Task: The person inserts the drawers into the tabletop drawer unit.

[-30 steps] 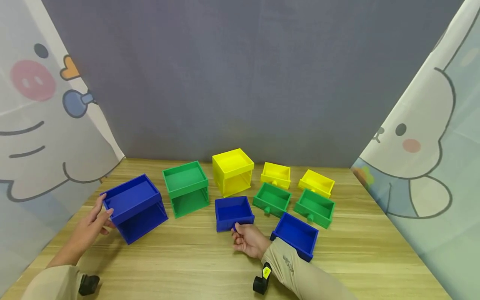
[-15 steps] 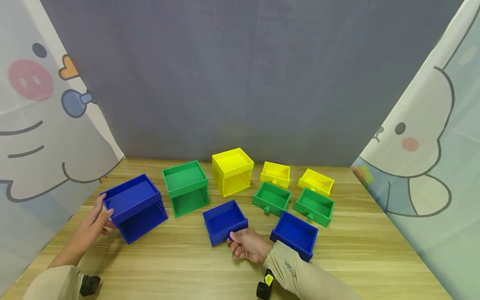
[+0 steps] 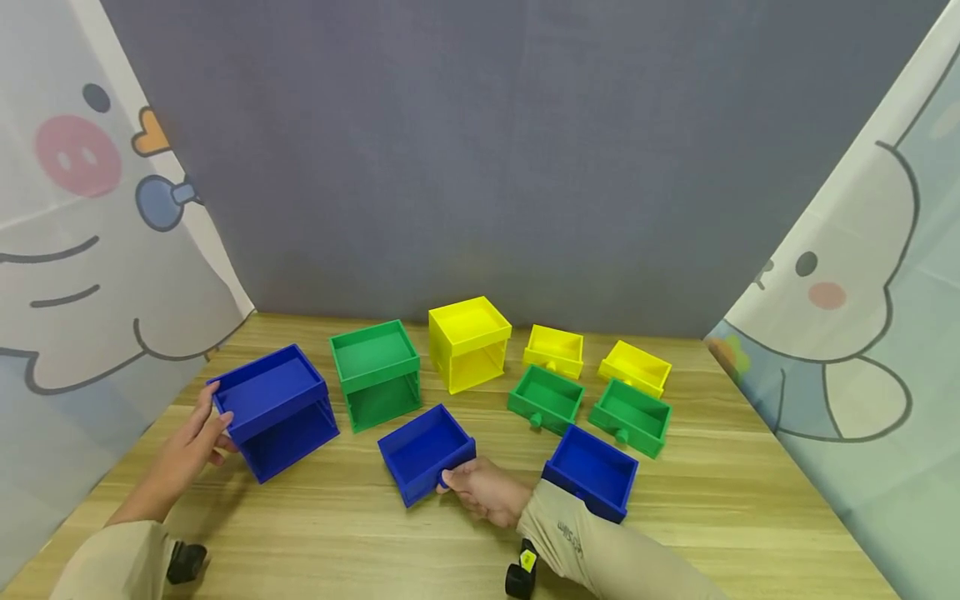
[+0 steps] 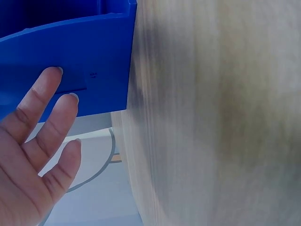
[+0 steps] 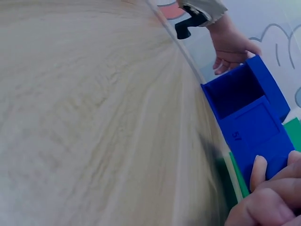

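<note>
My right hand (image 3: pixel 487 492) pinches the small knob on the front of a blue drawer (image 3: pixel 426 454), tilted a little, at the middle of the table. In the right wrist view, the drawer's panel (image 5: pixel 251 129) bears a number and overlaps the blue cabinet's opening. To the left stands the blue cabinet (image 3: pixel 273 392), its hollow front turned toward the drawer. My left hand (image 3: pixel 191 446) rests on the cabinet's left side, thumb near the top front corner. In the left wrist view, nearly straight fingers (image 4: pixel 49 84) lie against the blue side wall (image 4: pixel 101 52).
A green cabinet (image 3: pixel 375 362) and a yellow cabinet (image 3: pixel 468 329) stand at the back. On the right lie a second blue drawer (image 3: pixel 596 467), green drawers (image 3: pixel 546 396) and yellow drawers (image 3: pixel 555 346). A grey cloth (image 3: pixel 480 167) hangs behind the wooden table (image 3: pixel 337 533).
My right hand has carried the blue drawer leftward and a little nearer, turning it toward the blue cabinet. My left hand and the cabinet stay put.
</note>
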A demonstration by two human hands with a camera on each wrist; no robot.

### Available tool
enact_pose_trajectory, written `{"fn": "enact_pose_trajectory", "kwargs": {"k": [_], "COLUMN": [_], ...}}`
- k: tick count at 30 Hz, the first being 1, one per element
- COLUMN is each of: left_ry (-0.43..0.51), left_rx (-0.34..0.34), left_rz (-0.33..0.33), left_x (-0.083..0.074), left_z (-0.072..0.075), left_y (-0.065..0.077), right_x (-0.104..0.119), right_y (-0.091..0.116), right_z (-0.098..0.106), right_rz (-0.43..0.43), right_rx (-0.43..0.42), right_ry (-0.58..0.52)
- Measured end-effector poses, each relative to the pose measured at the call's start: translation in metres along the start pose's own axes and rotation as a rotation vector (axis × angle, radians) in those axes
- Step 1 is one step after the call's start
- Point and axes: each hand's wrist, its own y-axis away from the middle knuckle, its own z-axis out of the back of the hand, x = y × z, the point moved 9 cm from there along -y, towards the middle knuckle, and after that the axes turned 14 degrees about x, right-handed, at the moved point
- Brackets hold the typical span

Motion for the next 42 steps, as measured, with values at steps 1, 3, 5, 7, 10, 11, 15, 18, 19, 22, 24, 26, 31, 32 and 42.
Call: {"fn": "enact_pose_trajectory", "kwargs": {"k": [1, 3, 5, 7, 10, 11, 15, 18, 19, 22, 24, 26, 31, 32, 42], "left_ry": [-0.002, 0.001, 0.003, 0.005, 0.002, 0.001, 0.001, 0.000, 0.000, 0.001, 0.003, 0.001, 0.002, 0.004, 0.016], "left_rx": [-0.001, 0.001, 0.002, 0.004, 0.003, 0.002, 0.004, 0.009, 0.010, 0.012, 0.015, 0.016, 0.020, 0.023, 0.048], "left_rz": [0.002, 0.006, 0.008, 0.013, 0.018, 0.020, 0.016, 0.011, 0.010, 0.005, -0.003, -0.008, -0.006, -0.004, 0.036], "left_x": [0.000, -0.001, -0.001, -0.001, 0.000, 0.000, -0.001, -0.002, -0.002, -0.002, -0.002, -0.001, -0.001, -0.001, 0.000], "left_z": [0.000, 0.000, 0.000, 0.000, 0.000, 0.000, 0.000, 0.000, 0.001, 0.000, 0.000, 0.000, -0.001, -0.002, -0.001], "left_y": [0.000, 0.000, 0.000, -0.001, -0.001, -0.001, -0.001, -0.001, -0.001, -0.001, -0.001, 0.000, 0.003, 0.003, 0.004], "right_x": [0.000, 0.001, 0.001, 0.002, 0.002, 0.003, 0.004, 0.005, 0.005, 0.005, 0.004, 0.003, 0.002, 0.002, -0.002], "right_y": [-0.001, -0.004, -0.007, -0.010, -0.015, -0.016, -0.020, -0.023, -0.024, -0.027, -0.029, -0.031, -0.034, -0.035, -0.038], "right_z": [-0.002, -0.006, -0.009, -0.012, -0.017, -0.018, -0.023, -0.026, -0.027, -0.029, -0.030, -0.032, -0.037, -0.039, -0.052], "right_rz": [-0.002, -0.003, -0.005, -0.004, -0.002, 0.001, 0.006, 0.004, 0.005, 0.002, 0.004, 0.005, 0.008, 0.007, 0.041], "right_rx": [0.004, 0.008, 0.008, 0.007, 0.004, 0.002, -0.001, 0.004, 0.003, -0.007, -0.017, -0.032, -0.060, -0.061, -0.064], "right_ry": [0.009, 0.031, 0.048, 0.057, 0.062, 0.063, 0.072, 0.082, 0.085, 0.090, 0.088, 0.085, 0.085, 0.083, 0.077]}}
